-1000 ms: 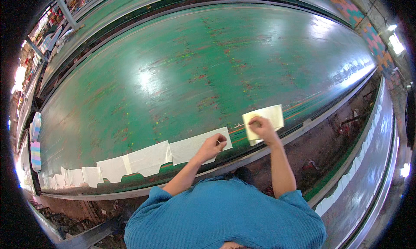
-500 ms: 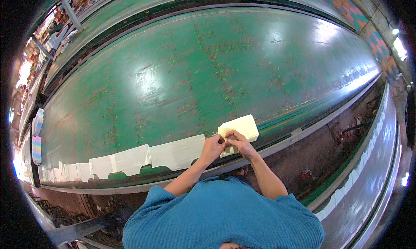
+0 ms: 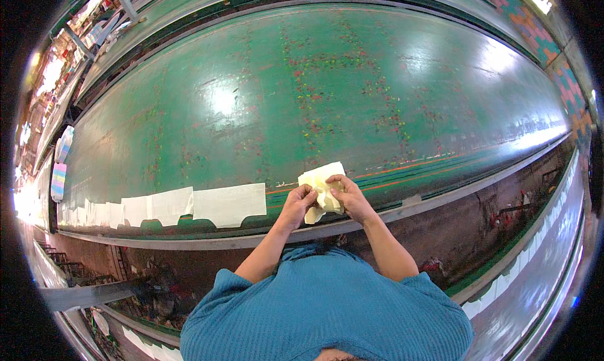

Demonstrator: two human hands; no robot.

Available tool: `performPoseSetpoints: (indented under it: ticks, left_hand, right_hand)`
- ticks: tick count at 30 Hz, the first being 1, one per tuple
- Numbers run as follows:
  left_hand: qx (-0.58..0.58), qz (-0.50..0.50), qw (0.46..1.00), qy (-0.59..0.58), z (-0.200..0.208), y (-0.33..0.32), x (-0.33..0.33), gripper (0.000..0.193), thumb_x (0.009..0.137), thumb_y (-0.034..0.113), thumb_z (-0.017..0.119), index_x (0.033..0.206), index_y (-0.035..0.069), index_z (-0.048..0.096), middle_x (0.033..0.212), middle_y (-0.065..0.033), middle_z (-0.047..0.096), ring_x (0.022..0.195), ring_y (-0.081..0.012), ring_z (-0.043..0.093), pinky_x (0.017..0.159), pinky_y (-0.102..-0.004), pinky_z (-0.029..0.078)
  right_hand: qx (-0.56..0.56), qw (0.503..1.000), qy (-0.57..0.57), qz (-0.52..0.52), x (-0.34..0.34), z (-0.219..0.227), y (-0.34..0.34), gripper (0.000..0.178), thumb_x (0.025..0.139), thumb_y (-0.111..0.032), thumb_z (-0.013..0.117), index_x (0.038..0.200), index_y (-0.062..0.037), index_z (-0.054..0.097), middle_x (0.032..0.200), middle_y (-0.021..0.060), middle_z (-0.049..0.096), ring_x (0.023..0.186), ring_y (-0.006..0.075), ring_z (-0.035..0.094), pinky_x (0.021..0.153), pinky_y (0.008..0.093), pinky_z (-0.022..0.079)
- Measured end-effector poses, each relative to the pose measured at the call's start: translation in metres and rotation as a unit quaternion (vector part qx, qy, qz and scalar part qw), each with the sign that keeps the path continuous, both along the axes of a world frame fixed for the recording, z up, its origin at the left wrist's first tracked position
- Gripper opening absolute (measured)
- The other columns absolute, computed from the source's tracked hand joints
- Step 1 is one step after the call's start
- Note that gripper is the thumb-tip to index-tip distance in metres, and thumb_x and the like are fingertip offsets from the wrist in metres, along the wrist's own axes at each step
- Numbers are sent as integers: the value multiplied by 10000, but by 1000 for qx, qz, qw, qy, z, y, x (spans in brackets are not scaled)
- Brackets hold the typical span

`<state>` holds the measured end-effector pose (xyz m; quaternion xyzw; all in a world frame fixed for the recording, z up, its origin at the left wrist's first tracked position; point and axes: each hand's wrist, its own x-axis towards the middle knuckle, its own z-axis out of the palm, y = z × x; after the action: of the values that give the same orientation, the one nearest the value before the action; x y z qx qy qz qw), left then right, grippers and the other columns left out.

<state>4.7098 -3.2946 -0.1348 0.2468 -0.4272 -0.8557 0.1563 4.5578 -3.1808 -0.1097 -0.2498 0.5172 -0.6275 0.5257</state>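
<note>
A stack of thin pale yellow cut pieces, paper or fabric, is between my hands at the near edge of the long green table. The top piece looks folded and rumpled. My left hand pinches the left side of the stack with thumb and fingers. On the opposite side my right hand grips the yellow pieces, its thumb over the folds. To the left, a row of flat white pieces with curved cut-outs lies along the table's near edge, parts of them overlapping.
Red and yellow specks of paint mark the tabletop. A grey rail runs along its near side. Pastel-striped bundles sit at the far left end. Another long table with white pieces stands behind me on the right.
My hands were close together over the stack; now they are spread to its two sides. The pale yellow pieces have become more bent and rumpled. The whole view has shifted a little.
</note>
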Motion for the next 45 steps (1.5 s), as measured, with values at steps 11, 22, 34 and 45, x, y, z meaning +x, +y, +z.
performPoseSetpoints:
  ticks: [11,22,34,45]
  left_hand:
    - [-108,37,992,-49,6,32,-19,101,966,104,537,895,33,546,754,25,542,682,-61,492,617,-229,421]
    - [17,99,993,55,-4,36,-16,100,954,124,546,989,34,571,883,-14,624,771,-114,589,691,-270,484]
    - [-131,240,955,116,106,-68,90,167,911,156,606,971,4,571,922,-58,641,841,-171,635,774,-340,523]
    - [-335,-106,924,-150,32,-36,-33,165,925,87,562,1022,-35,616,877,-62,650,780,-138,624,708,-278,483]
  right_hand:
    - [42,984,171,28,-16,26,25,338,872,-293,696,1053,-39,565,938,57,598,913,140,570,758,300,487]
    - [26,999,8,-39,-40,-7,35,187,913,-145,621,1003,18,635,903,55,648,800,139,614,690,280,505]
    - [-172,967,26,-185,-194,88,116,336,828,-213,683,1055,26,617,937,90,668,827,198,657,737,320,537]
    - [29,847,527,62,-89,-36,11,331,846,-323,652,1083,-95,692,967,187,673,970,318,566,900,399,444]
